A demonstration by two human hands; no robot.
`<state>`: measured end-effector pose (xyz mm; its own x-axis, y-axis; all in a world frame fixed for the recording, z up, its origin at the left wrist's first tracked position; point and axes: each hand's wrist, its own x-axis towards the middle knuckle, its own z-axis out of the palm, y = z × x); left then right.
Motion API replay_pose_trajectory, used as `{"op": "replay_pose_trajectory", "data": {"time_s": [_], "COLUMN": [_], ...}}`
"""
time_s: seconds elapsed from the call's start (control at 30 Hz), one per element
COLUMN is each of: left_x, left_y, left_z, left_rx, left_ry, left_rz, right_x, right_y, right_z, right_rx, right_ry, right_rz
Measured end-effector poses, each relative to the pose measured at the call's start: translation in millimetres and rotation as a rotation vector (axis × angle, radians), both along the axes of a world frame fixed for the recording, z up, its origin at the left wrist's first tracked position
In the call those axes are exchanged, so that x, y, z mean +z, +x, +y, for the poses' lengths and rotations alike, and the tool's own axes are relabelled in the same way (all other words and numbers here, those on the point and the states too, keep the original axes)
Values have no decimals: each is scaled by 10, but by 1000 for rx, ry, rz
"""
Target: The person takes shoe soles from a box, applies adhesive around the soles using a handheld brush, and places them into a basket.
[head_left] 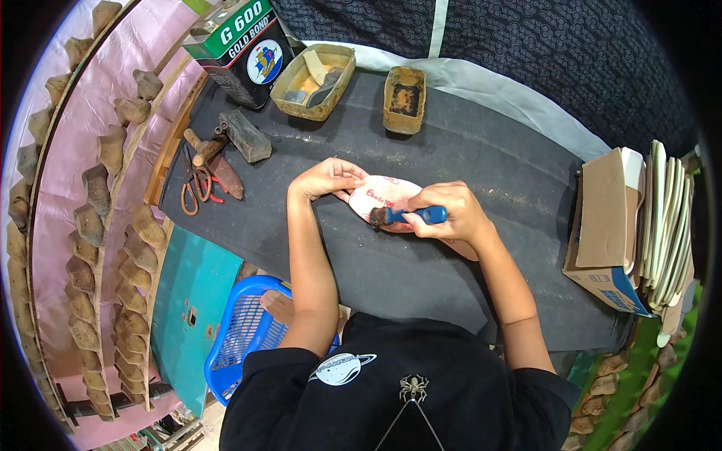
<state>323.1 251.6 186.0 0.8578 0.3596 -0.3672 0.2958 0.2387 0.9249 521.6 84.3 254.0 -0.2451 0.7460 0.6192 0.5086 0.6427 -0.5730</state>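
A pale pink shoe insole (391, 193) with red handwriting on it lies over the dark table mat, its narrow end pointing to the lower right. At its wide end my left hand (331, 179) pinches the edge between thumb and fingers. My right hand (460, 214) is wrapped round a short brush (426, 216) with a blue handle. The brush's dark, clotted bristles touch or hover just over the insole's near edge; I cannot tell which. Part of the insole is hidden under my right hand.
Farther back stand a metal can (244, 56), a glue-stained tub (314, 84) holding scraps and a smaller crusted tub (404, 101). Scissors (197, 184), a hammer (201, 150) and a grey block (247, 137) lie left. A cardboard box (602, 218) stands right, a blue basket (237, 338) lower left.
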Motion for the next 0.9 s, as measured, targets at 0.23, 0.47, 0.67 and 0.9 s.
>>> {"op": "replay_pose_trajectory", "data": {"time_s": [0.23,0.47,0.67,0.9], "left_x": [3,18,9,19], "left_y": [-13,12,-23,-25], "left_z": [16,-15,-23,-29], "left_rx": [-27,9,84,124], "left_ry": [14,29,25,2], "left_rz": [-16,-39,-55,-69], "right_x": [18,171,178,-95], "right_y": [283,512,476,535], "right_z": [-84,53,558,972], "right_rx": [-66,-279,-394,-498], "right_ry": [-56,-134,22,-114], "right_rz": [-63,533,797,526]}}
